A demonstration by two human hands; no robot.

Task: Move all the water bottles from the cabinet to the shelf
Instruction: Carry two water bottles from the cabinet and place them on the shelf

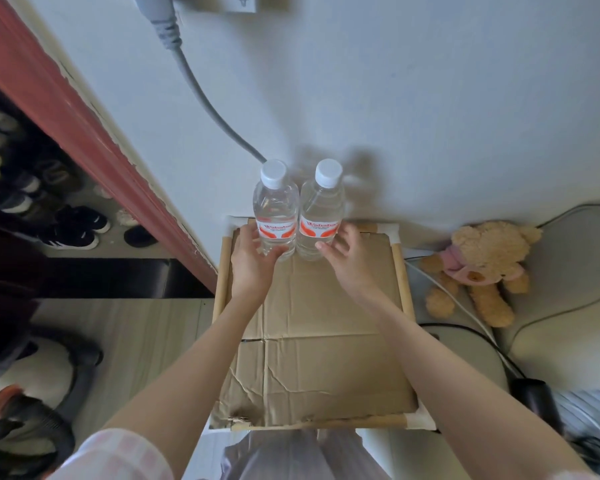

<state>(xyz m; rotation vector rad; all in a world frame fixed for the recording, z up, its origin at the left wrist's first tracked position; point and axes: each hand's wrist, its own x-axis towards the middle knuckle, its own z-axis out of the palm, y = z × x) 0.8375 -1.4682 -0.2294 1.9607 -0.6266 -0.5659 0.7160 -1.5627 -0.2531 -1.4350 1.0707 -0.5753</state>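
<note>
Two clear water bottles with white caps and red-and-white labels stand upright side by side at the back of a cardboard-topped shelf [326,327], against the white wall. My left hand [252,265] curls around the lower part of the left bottle [276,202], thumb on its left side and fingers under its front. Beside the right bottle [321,202], my right hand [347,261] has its fingers spread. Its fingertips are at the bottle's base without closing on it.
A thick grey cable [201,95] runs down the wall behind the left bottle. On the right, a teddy bear [478,268] sits on a pale cushion with thin cords. A red door frame [66,109] and several shoes [73,226] lie to the left.
</note>
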